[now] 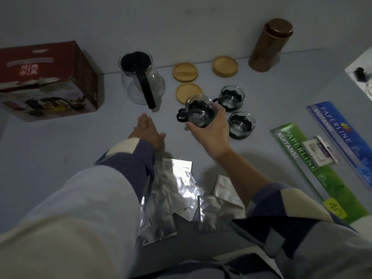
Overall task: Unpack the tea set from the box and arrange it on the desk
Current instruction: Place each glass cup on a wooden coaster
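My right hand point(211, 131) grips a glass cup with a black handle point(198, 112), held just above the desk and over the edge of the nearest wooden coaster point(186, 91). Two more glass cups point(231, 97) point(241, 124) stand to its right. Two other wooden coasters point(185, 71) point(225, 66) lie further back. A glass teapot with a black lid and handle point(141, 81) stands left of the coasters. The red tea set box point(46, 79) sits at the far left. My left hand point(146, 129) lies flat with straight fingers on the desk, holding nothing.
A bronze canister point(270, 45) stands at the back right against the wall. Several silver foil pouches point(175, 194) lie at the near edge between my arms. Green point(302, 158) and blue point(340, 137) receipt books with a small card packet point(320, 151) lie at the right.
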`<state>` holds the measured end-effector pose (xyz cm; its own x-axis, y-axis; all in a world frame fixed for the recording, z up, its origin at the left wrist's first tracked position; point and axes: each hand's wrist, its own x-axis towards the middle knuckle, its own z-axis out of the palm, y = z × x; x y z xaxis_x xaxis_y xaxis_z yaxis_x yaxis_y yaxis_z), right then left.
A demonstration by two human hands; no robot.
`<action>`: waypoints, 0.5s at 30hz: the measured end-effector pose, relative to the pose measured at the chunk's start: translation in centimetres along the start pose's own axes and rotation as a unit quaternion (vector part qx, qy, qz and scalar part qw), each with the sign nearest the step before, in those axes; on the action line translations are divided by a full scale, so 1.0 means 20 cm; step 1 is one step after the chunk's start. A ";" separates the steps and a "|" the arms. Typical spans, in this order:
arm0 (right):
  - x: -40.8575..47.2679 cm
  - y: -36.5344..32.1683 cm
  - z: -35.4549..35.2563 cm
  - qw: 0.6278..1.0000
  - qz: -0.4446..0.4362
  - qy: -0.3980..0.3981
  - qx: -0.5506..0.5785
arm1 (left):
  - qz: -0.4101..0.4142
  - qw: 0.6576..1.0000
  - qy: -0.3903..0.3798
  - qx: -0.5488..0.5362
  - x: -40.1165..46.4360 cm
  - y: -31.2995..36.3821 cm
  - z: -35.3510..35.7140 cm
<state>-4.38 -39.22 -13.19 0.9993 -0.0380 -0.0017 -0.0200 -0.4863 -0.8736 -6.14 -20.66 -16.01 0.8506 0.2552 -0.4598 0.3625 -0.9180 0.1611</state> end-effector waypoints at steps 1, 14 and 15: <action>0.03 -0.03 0.00 1.000 -0.009 0.004 -0.001 | 0.004 1.000 0.020 0.009 -0.01 0.00 0.03; 0.68 -0.24 0.15 0.997 -0.002 -0.028 -0.069 | 0.048 0.974 0.222 -0.016 0.00 -0.06 0.23; 0.72 -0.24 0.19 0.998 0.004 -0.025 -0.063 | 0.048 0.973 0.224 -0.018 0.00 -0.06 0.24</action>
<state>10.30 -34.25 -10.90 0.9993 0.0001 -0.0368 -0.0296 -0.5926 -0.8049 -8.34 -20.94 -20.40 0.9589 0.2834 -0.0156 0.2799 -0.9350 0.2180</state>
